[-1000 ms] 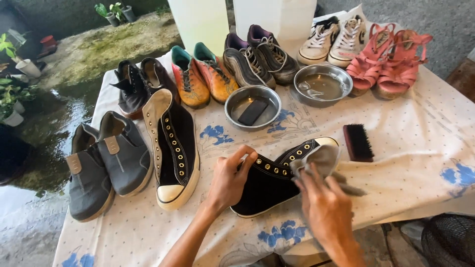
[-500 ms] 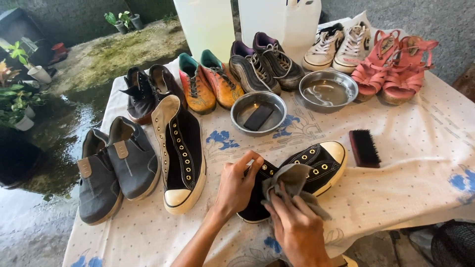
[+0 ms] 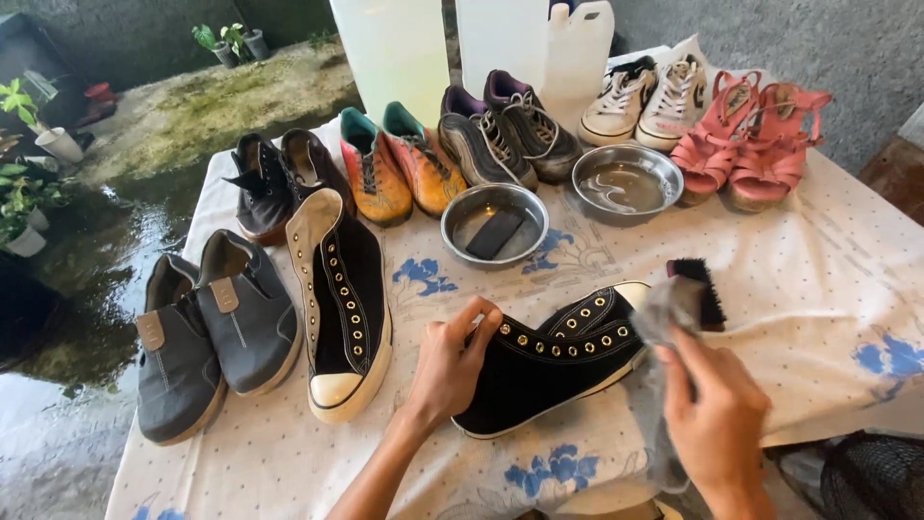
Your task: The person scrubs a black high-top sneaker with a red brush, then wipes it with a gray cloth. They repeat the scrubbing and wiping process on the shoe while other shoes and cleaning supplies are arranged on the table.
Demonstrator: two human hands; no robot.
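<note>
Hands nearest: left hand (image 3: pixel 452 361) grips the ankle end of a black sneaker (image 3: pixel 553 356) lying on its side on the table (image 3: pixel 828 279); right hand (image 3: pixel 717 424) is closed around a grey cloth (image 3: pixel 659 385) just right of the sneaker's toe. Black brush (image 3: pixel 698 289) lies beyond the cloth. Left of the sneaker, its mate (image 3: pixel 345 299), then grey shoes (image 3: pixel 212 337). Beyond the sneaker, two steel bowls (image 3: pixel 494 223), then a row of shoes.

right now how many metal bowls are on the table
2: one metal bowl mid-table holds a dark block; the other bowl sits right of it by the pink sandals. None seem hidden.
</note>
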